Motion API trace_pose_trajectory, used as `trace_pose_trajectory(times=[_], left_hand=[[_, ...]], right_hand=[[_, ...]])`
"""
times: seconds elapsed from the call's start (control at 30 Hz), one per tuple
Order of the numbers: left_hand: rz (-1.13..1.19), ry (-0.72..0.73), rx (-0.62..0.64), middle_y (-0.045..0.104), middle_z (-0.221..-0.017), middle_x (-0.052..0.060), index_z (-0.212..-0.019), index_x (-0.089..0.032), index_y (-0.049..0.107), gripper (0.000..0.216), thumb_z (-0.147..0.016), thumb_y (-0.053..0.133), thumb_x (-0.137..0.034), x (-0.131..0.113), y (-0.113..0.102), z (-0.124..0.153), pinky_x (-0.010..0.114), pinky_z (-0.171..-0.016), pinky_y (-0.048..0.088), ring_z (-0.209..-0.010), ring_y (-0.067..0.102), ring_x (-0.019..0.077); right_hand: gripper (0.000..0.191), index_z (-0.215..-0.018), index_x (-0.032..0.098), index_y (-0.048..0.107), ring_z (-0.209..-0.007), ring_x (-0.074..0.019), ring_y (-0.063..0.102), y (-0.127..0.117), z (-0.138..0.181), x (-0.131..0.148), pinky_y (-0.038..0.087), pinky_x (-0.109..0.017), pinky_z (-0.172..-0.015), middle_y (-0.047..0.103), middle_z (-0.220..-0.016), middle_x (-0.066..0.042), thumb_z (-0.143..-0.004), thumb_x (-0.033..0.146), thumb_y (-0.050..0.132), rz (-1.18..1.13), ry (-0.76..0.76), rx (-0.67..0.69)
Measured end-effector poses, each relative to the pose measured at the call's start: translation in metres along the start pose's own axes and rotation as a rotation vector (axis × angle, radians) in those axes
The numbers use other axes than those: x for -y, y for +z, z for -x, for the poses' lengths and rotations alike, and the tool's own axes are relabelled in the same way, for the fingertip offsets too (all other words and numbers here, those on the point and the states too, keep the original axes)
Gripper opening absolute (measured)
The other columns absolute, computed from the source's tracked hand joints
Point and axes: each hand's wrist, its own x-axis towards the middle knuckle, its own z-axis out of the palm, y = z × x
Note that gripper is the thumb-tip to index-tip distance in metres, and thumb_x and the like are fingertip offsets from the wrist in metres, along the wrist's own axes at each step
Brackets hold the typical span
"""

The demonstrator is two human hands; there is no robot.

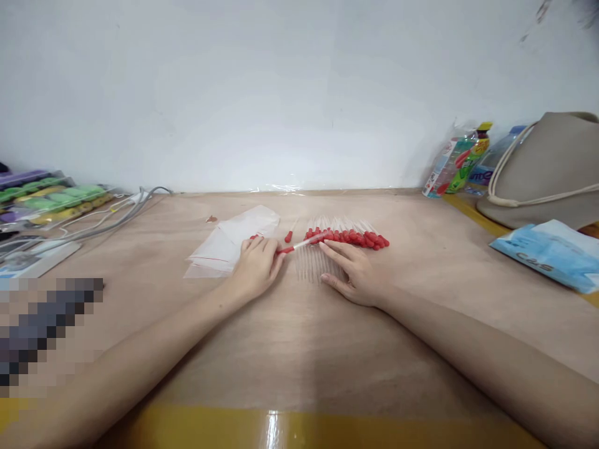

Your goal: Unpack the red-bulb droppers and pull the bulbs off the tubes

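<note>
My left hand [256,267] is closed, pinching the red bulb end of a dropper with a clear tube [305,242] that slants up to the right. Another bit of red shows at its knuckles. My right hand [353,272] has its fingers apart, resting over a row of clear thin tubes [306,265] without bulbs. Just beyond it lies a row of droppers with red bulbs [358,237], their clear tubes pointing to the wall. A single red-bulbed dropper [288,236] lies apart, left of that row. Whether my right fingertips touch the held dropper, I cannot tell.
White translucent plastic bags [219,243] lie beside my left hand. At the left are cables [116,209] and packs of coloured items [51,196]. On the right stand bottles [458,159], a beige hat [547,168] and a blue tissue pack [545,255]. A wall closes off the back.
</note>
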Motion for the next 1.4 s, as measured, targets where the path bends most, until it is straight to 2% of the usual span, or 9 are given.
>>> trace_pose_trajectory(times=[0.17, 0.4, 0.47, 0.6, 0.7, 0.8, 0.97, 1.13, 1.4], left_hand=[[0.054, 0.134, -0.051, 0.059, -0.082, 0.006, -0.082, -0.016, 0.050, 0.018, -0.090, 0.037, -0.027, -0.004, 0.009, 0.017, 0.033, -0.071, 0.036, -0.078, 0.054, 0.0194], [0.080, 0.254, -0.114, 0.060, -0.081, 0.006, -0.083, -0.017, 0.052, 0.014, -0.089, 0.040, -0.024, -0.006, 0.012, 0.016, 0.033, -0.072, 0.039, -0.079, 0.055, 0.0189], [0.096, 0.273, -0.125, 0.061, -0.082, 0.006, -0.084, -0.018, 0.052, 0.013, -0.089, 0.041, -0.023, -0.007, 0.013, 0.016, 0.033, -0.073, 0.040, -0.081, 0.055, 0.0186], [0.140, 0.337, -0.160, 0.062, -0.084, 0.005, -0.083, -0.018, 0.052, 0.010, -0.087, 0.043, -0.020, -0.014, 0.012, 0.014, 0.032, -0.072, 0.041, -0.081, 0.055, 0.0180], [0.141, 0.370, -0.171, 0.063, -0.082, 0.005, -0.079, -0.017, 0.052, 0.012, -0.087, 0.044, -0.020, -0.019, 0.010, 0.012, 0.032, -0.070, 0.042, -0.077, 0.055, 0.0172], [0.162, 0.338, -0.159, 0.064, -0.086, 0.007, -0.080, -0.017, 0.055, 0.013, -0.086, 0.046, -0.025, -0.022, 0.011, 0.010, 0.035, -0.076, 0.043, -0.083, 0.056, 0.0188], [0.250, 0.315, -0.131, 0.061, -0.111, 0.009, -0.104, -0.019, 0.058, 0.025, -0.085, 0.051, -0.033, -0.026, 0.021, 0.004, 0.041, -0.093, 0.040, -0.109, 0.052, 0.0222], [0.263, 0.351, -0.152, 0.065, -0.106, 0.005, -0.101, -0.019, 0.061, 0.020, -0.087, 0.049, -0.028, -0.028, 0.029, 0.003, 0.040, -0.098, 0.040, -0.108, 0.055, 0.0189], [0.165, 0.436, -0.085, 0.063, -0.113, 0.006, -0.099, -0.017, 0.061, 0.021, -0.090, 0.043, -0.024, -0.027, 0.021, 0.006, 0.044, -0.107, 0.029, -0.120, 0.046, 0.0203]], right_hand=[[0.057, -0.135, 0.020, 0.034, -0.110, -0.0248, 0.046, 0.001, 0.001, 0.001, 0.042, -0.043, -0.090, 0.048, -0.122, -0.013, -0.083, 0.039, 0.050, -0.002, -0.009, -0.108], [0.033, -0.108, 0.023, 0.063, -0.085, -0.0209, 0.049, 0.002, 0.002, 0.002, 0.042, -0.039, -0.074, 0.053, -0.090, -0.009, -0.081, 0.040, 0.054, 0.170, 0.023, -0.229], [0.031, -0.105, 0.026, 0.064, -0.090, -0.0226, 0.050, 0.001, 0.001, 0.004, 0.040, -0.042, -0.078, 0.055, -0.096, -0.009, -0.081, 0.042, 0.054, 0.210, 0.033, -0.219], [0.036, -0.117, 0.025, 0.057, -0.115, -0.0248, 0.044, -0.001, -0.003, 0.006, 0.032, -0.048, -0.097, 0.052, -0.124, -0.009, -0.085, 0.040, 0.049, 0.197, -0.098, -0.087], [0.036, -0.121, 0.020, 0.054, -0.126, -0.0227, 0.037, 0.000, -0.005, 0.004, 0.027, -0.048, -0.105, 0.052, -0.128, -0.008, -0.089, 0.034, 0.043, 0.153, -0.159, 0.001], [0.034, -0.119, 0.019, 0.055, -0.127, -0.0217, 0.036, 0.003, -0.005, 0.002, 0.030, -0.047, -0.106, 0.055, -0.124, -0.007, -0.090, 0.030, 0.041, 0.090, -0.176, 0.035], [0.031, -0.117, 0.020, 0.056, -0.125, -0.0215, 0.039, 0.007, -0.005, 0.001, 0.034, -0.048, -0.104, 0.057, -0.121, -0.006, -0.090, 0.025, 0.043, 0.039, -0.210, 0.005], [0.029, -0.113, 0.020, 0.059, -0.122, -0.0210, 0.043, 0.007, -0.005, 0.003, 0.036, -0.046, -0.103, 0.060, -0.117, -0.005, -0.089, 0.023, 0.045, 0.032, -0.242, -0.010], [0.028, -0.111, 0.016, 0.060, -0.120, -0.0203, 0.045, 0.008, -0.003, 0.003, 0.040, -0.042, -0.102, 0.061, -0.116, -0.008, -0.089, 0.021, 0.043, -0.002, -0.275, -0.028]])
